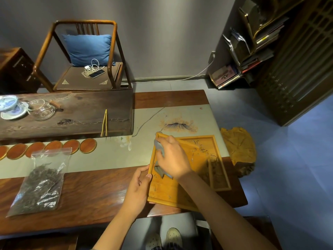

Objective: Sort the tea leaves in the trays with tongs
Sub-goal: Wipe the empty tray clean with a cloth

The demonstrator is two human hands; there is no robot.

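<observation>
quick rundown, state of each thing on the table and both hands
wooden tray: flat on table, scattered leaves at its right
left hand: grips tray's left edge
right hand: holds grey cloth on the tray
tongs: lying unused
zip bag of tea leaves: lying flat

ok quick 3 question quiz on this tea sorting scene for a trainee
1. True or false: the tongs are in the right hand.
2. Which hand grips the edge of the wooden tray? A) left B) right
3. Where is the loose tea kept on the table?

Key:
1. False; they lie on the dark tea board, and the right hand holds a grey cloth.
2. A, the left hand.
3. In the clear zip bag.
</observation>
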